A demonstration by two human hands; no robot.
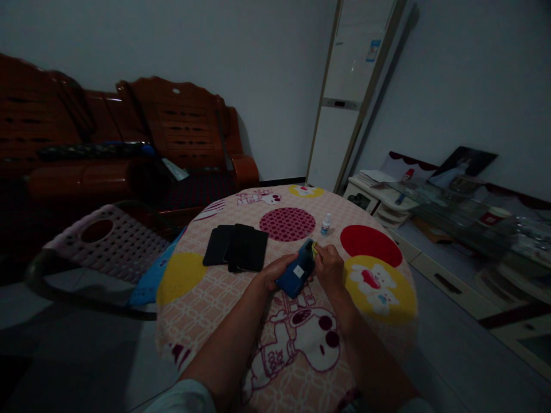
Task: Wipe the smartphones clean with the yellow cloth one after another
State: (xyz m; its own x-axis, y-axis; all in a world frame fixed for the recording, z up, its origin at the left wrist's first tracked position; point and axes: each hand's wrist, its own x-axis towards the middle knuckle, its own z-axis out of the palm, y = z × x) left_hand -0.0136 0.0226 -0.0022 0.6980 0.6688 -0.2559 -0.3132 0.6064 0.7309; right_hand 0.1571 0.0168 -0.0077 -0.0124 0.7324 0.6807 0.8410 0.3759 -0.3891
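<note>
From the head camera, a round table (pixel 202 298) under a patterned cloth carries the work, and both hands meet a little beyond its middle, toward the far edge. The left hand (pixel 275 271) is curled closed around a blue phone (pixel 297 274), gripping it from the left side and holding it tilted, its far end raised. The right hand (pixel 330 268) is pinched shut on a small yellow-green tool (pixel 314 249), set against the phone's upper far corner; the room is dim and the tool is too small to tell its tip. Toward the table's far-left edge lies a loose stack of dark phones (pixel 239 248), overlapping each other, and near the far edge, just right of the dotted red circle on the cloth, stands a small white bottle (pixel 326 225), upright and apart from the hands. My judgement is that the step in hand is working the tool at the phone's corner, and it goes best with the left hand bracing the body firmly while the right keeps the tool shallow and steady, so it neither slips nor gouges the edge
</note>
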